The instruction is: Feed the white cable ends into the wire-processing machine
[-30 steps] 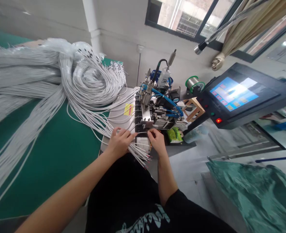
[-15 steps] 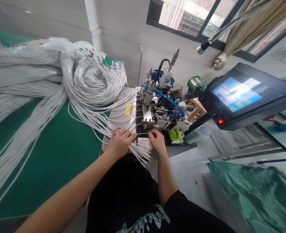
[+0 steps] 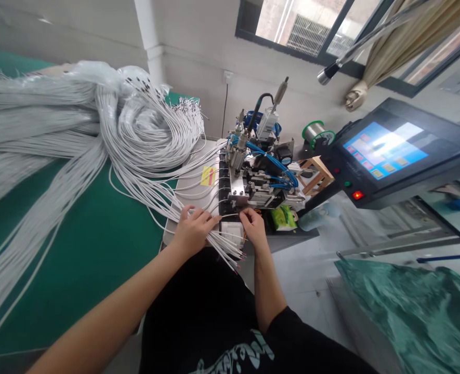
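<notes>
A single white cable stretches between my two hands at the near end of the machine's black cable rail. My left hand lies over the white cable bundle, its thumb and forefinger closed on that single cable. With bent fingers pressed together, my right hand pinches the cable's tip end; the tip itself is hidden. Below the hands, the bundle's loose ends fan out, with small reddish tips. Several other cables run into the rail beside the benchtop machine with blue air tubes.
Large bundles of white cable cover the green table on the left. A control screen on an arm stands at right, near a solder wire spool. A green bag sits by the machine. Green sheeting lies lower right.
</notes>
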{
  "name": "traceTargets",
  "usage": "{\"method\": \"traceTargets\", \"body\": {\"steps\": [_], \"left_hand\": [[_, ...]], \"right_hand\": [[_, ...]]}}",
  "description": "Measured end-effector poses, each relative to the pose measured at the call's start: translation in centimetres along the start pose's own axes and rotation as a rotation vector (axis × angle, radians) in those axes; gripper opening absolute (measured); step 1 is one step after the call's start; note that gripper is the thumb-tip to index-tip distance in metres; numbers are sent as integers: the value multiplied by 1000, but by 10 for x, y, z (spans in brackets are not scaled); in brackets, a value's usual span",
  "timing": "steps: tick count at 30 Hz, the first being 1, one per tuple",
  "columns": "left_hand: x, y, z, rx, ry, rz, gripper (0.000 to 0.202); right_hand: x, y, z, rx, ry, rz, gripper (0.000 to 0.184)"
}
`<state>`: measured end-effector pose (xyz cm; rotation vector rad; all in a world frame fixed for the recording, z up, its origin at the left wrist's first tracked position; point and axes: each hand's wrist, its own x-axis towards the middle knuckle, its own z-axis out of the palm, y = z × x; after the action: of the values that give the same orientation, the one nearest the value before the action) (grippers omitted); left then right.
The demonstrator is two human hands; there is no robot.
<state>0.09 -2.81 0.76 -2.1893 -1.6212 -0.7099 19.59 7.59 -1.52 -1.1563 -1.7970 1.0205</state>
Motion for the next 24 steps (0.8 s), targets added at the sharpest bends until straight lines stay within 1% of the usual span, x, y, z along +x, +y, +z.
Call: {"method": "traceTargets", "body": {"steps": [2, 5, 11, 19, 24], "left_hand": [[0, 0, 0, 2, 4, 4, 34], [0, 0, 0, 3, -21, -16, 34], [1, 1, 0, -25, -70, -54, 40], [1, 2, -2, -25, -103, -75, 41], [0, 5, -3, -29, -110, -138, 40]], "right_hand": [[0, -1, 0, -5, 6, -5, 22], [1, 0, -1, 14, -19, 3, 22], [5, 6, -1, 92, -73, 59, 22], [11, 16, 10, 228, -46, 186, 23], [13, 23, 14, 302, -31, 263, 23]]}}
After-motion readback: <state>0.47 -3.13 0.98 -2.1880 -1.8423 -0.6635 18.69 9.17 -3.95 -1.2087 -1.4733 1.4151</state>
